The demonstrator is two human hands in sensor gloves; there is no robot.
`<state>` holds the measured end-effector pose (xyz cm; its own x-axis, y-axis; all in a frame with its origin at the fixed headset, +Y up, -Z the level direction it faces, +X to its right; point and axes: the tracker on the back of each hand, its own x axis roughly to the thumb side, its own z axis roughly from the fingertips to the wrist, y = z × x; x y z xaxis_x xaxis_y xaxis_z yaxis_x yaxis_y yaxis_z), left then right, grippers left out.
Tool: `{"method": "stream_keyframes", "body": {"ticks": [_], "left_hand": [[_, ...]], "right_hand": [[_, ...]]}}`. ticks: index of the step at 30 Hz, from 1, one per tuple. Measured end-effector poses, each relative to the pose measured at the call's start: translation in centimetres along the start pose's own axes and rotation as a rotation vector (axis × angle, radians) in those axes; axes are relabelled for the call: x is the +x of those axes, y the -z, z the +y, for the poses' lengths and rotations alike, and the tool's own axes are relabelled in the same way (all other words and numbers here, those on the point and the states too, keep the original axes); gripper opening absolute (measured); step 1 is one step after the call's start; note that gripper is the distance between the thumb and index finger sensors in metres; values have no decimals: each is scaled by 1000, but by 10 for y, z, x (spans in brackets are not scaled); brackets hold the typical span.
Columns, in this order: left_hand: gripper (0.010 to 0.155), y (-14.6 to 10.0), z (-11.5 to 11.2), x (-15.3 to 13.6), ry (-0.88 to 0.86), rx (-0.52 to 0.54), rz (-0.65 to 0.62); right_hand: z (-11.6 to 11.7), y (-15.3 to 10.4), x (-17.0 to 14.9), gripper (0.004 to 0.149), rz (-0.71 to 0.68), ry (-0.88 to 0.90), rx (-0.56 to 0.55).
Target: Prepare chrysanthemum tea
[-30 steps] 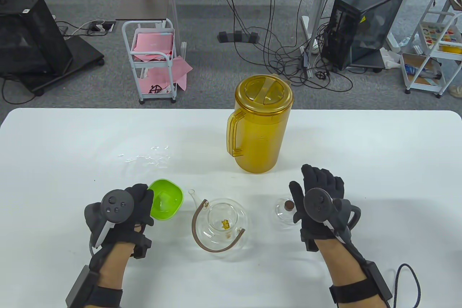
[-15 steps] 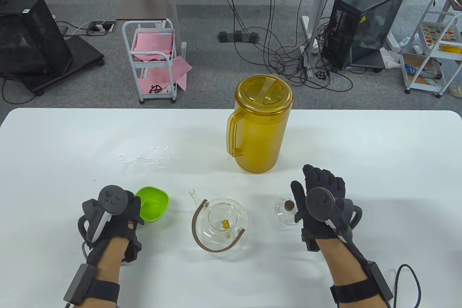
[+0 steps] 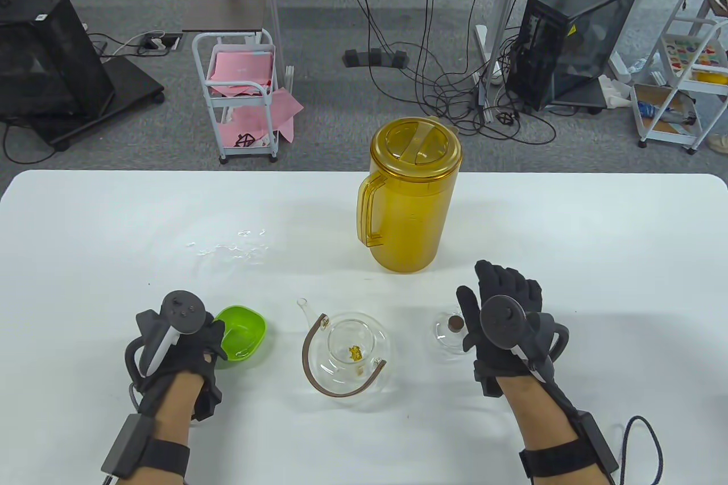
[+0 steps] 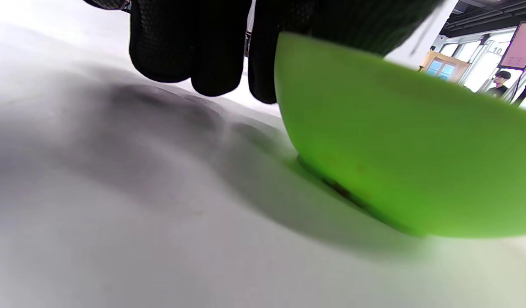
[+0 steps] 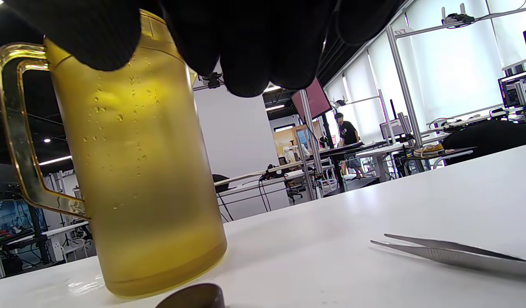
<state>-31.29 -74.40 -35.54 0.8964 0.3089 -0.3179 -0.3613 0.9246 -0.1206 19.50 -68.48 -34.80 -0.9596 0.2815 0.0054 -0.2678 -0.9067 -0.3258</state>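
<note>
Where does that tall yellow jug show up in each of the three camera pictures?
Table view: the yellow jug stands at the middle of the white table, beyond the glass teapot.
Left wrist view: not in it; a green bowl fills the right side.
Right wrist view: the jug fills the left, under the gloved fingers.
Shared landmark: the white table.
</note>
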Motion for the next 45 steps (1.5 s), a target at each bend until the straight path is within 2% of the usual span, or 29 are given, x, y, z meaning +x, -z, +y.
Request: {"method": "stream_keyframes", "body": {"ticks": [3,6,10,13,15,19,23,29,34,36,38,42,45], "left_hand": [[67,-4,6,1,-34,27,-22],[74,-10,17,6,-58,81,-56],[76,-26,39,21,-134,252,-162],[75,-36,57,40,-227,331,-300],[73,-41,66,55,-298,321,-367],[72,-41,77,95,-489,221,-506],[72,-29,82,149,-461,150,-570],[76,-5,86,219,-395,72,-535],[86,13,81,263,-405,11,-464],[89,17,79,274,-444,-20,-446],[89,22,78,282,-496,1,-420],[78,31,74,291,-538,3,-359],[77,36,68,295,-531,20,-317]], "right_hand": [[-1,1,0,64,0,11,-1],[-4,1,-2,64,1,27,-8],[-7,3,-4,64,5,46,-11],[-8,5,-6,64,7,59,-11],[-9,6,-6,64,10,68,-12],[-9,6,-6,64,13,75,-8],[-6,7,-11,64,29,79,10],[-8,9,-22,64,55,97,8],[-5,12,-29,64,75,105,26],[-2,14,-32,64,84,111,39],[0,15,-33,64,89,112,52],[0,15,-33,64,90,121,56],[-2,15,-33,64,86,134,50]]}}
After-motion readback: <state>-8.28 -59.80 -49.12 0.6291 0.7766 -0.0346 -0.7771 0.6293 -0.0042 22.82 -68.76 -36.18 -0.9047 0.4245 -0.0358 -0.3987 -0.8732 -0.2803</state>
